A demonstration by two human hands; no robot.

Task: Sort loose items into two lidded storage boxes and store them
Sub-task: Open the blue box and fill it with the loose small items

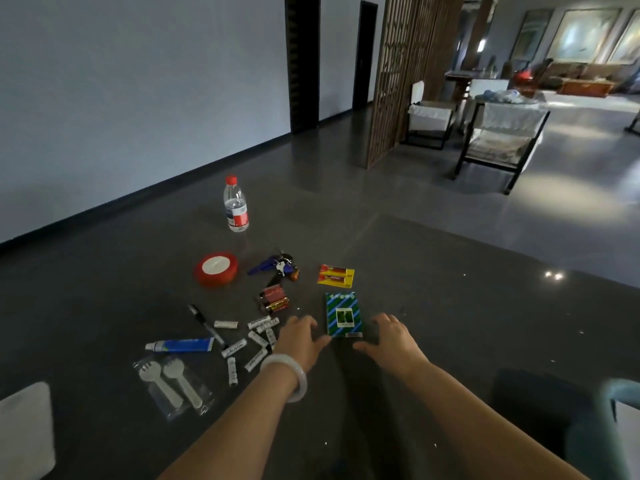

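Head view: my left hand (302,338) and right hand (392,337) were spread either side of the green striped packet (344,315) on the counter (457,327).

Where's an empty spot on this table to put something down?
Bare table lies right of the green booklet and the right hand, out to the edge, and left of the red tape roll. It is crowded beside the left hand: white batteries, marker, tube, spoon packet.
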